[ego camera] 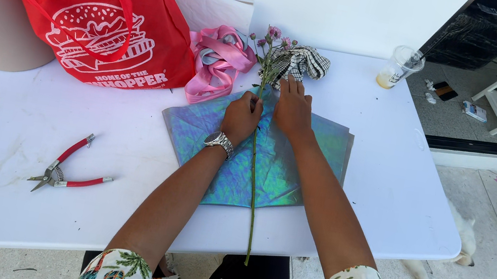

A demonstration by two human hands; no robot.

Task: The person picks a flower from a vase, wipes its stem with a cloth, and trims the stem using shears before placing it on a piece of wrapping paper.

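A long green flower stem [253, 181] with small purple blooms [274, 35] lies lengthwise on a sheet of iridescent blue-green wrapping film [298, 169] on the white table [390, 185]. My left hand [241, 116], with a silver wristwatch, is closed around the stem near its upper part. My right hand [293, 108] rests flat on the film just right of the stem, fingers pointing toward the blooms. The stem's lower end sticks out past the table's front edge.
Red-handled pliers [67, 170] lie at the left. A red tote bag [97, 11] stands at the back left beside pink ribbon [218, 59]. A checked cloth [303, 62] and a plastic cup [399, 67] sit at the back. A pale animal [456, 254] stands under the table's right edge.
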